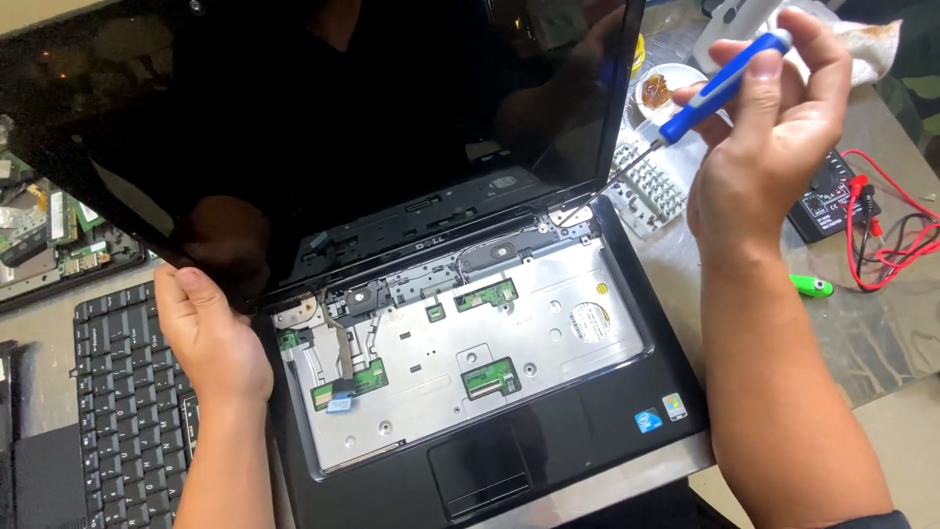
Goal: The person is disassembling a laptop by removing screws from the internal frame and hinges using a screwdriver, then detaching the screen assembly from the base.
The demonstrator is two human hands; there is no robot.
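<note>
A black laptop (597, 431) lies open in front of me with its keyboard taken out, so the silver metal tray (548, 343) and small green boards show. Its dark screen (323, 118) leans back and fills the upper left. My left hand (206, 333) grips the screen's lower left corner by the hinge. My right hand (774, 118) holds a blue-handled screwdriver (715, 88), whose thin shaft slants down to the right hinge (568, 214) of the laptop.
A loose black keyboard (127, 402) lies left of the laptop. Circuit boards (49, 235) sit at the far left. To the right are a multimeter (832, 201) with red and black leads (896, 235), a green tool (811, 286), a small dish (661, 90) and a rag (871, 44).
</note>
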